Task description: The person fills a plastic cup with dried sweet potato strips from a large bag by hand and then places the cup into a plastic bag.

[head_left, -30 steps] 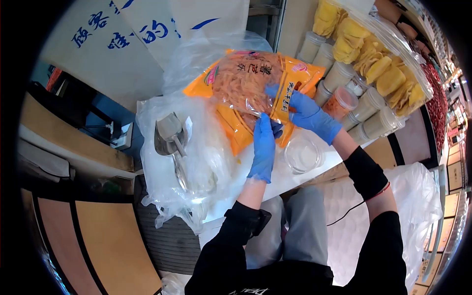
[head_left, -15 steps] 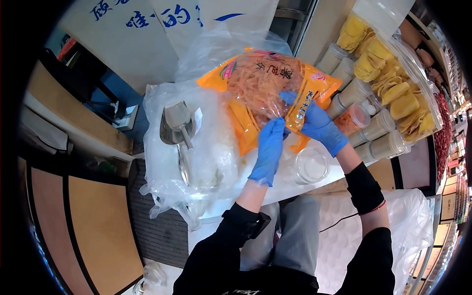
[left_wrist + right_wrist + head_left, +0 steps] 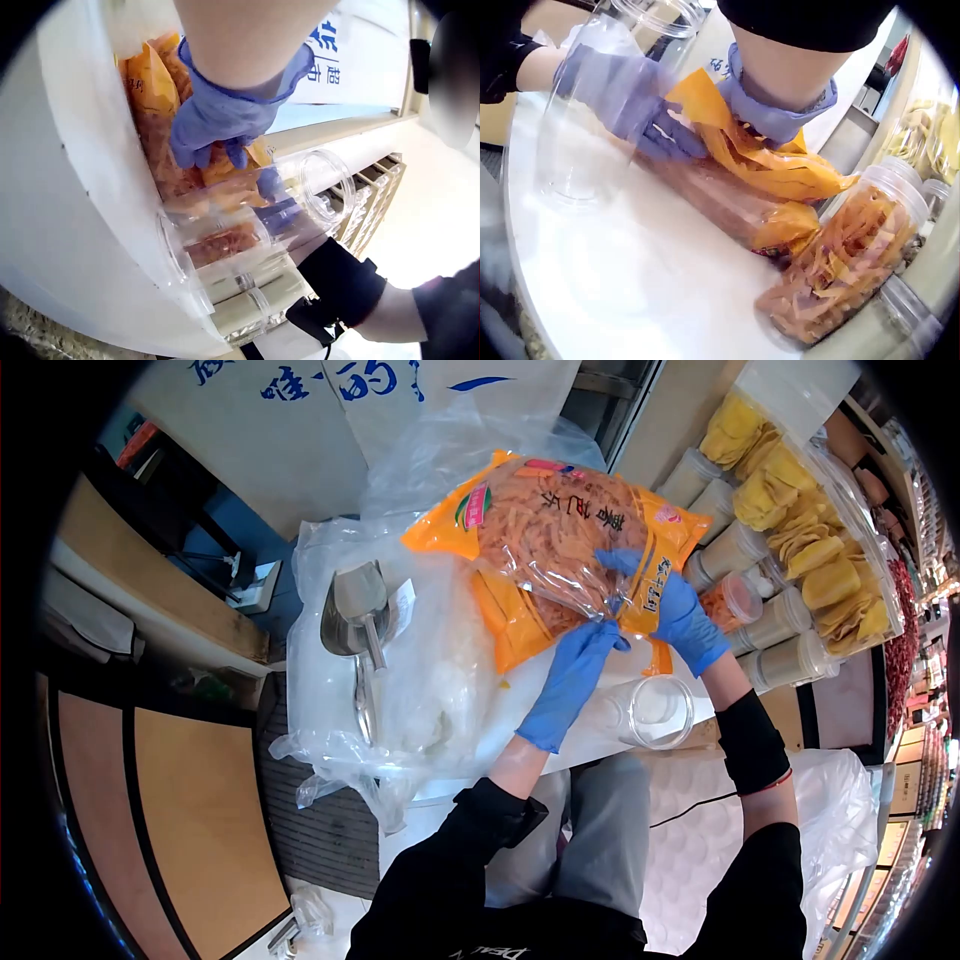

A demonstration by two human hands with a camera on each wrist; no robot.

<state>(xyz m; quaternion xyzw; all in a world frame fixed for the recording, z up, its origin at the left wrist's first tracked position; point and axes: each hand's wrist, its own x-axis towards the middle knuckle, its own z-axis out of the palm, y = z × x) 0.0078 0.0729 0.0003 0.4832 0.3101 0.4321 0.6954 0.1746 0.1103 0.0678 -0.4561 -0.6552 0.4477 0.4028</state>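
A big orange-and-clear plastic bag (image 3: 540, 525) full of dried orange strips lies on the white table. My left hand (image 3: 575, 675), in a blue glove, pinches the bag's near edge, where the clear film gathers into creases. On the right side, my gloved right hand (image 3: 685, 622) grips the orange edge, its index finger reaching across the clear film. In the right wrist view, folded orange film (image 3: 765, 169) hides most of the right fingers. Just in front of the hands stands a clear jar (image 3: 660, 712) without a lid.
Left of the bag, metal scoops (image 3: 360, 595) lie on crumpled clear plastic (image 3: 430, 690). Lidded jars (image 3: 785, 618) line the right side, one a jar of orange strips (image 3: 847, 270). Behind them is a clear container of yellow dried slices (image 3: 800, 540). A white panel (image 3: 250, 450) stands behind.
The head view has shifted, so bag and hands appear farther right. My left hand has moved closer to the right hand along the bag's near edge, and the film there is more gathered.
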